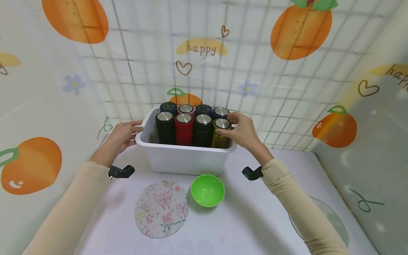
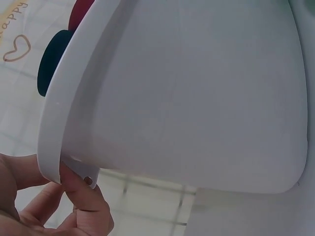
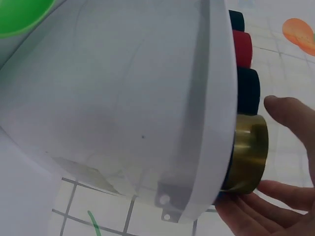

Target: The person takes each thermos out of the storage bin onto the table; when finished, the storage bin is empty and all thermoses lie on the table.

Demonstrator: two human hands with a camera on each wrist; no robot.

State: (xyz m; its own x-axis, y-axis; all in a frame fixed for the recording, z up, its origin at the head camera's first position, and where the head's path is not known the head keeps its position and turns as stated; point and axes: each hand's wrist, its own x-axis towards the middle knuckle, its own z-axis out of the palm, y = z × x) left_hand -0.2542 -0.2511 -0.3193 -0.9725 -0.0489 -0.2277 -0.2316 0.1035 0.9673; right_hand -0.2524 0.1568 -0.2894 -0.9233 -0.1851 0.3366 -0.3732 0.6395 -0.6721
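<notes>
A white plastic tub point(image 1: 188, 159) stands on the table, with several upright thermos bottles in two rows inside. My left hand point(image 1: 122, 136) pinches the tub's left rim by the small holed tab point(image 2: 87, 178). At the front right of the bottles is a gold thermos point(image 3: 251, 152) with a steel-topped lid. Around its top my right hand point(image 1: 240, 129) is spread, fingers against the far side and thumb apart from the lid in the right wrist view. A black thermos point(image 1: 203, 129) and a red thermos point(image 1: 183, 131) stand in the same row. The bottles' lower parts are hidden.
A green bowl point(image 1: 208, 191) sits in front of the tub, beside a round butterfly-print mat point(image 1: 160, 212). Partly under the right forearm lies a pale green round mat point(image 1: 333, 219). Behind the tub rises a wire grid point(image 1: 204, 78) covered with printed cloth.
</notes>
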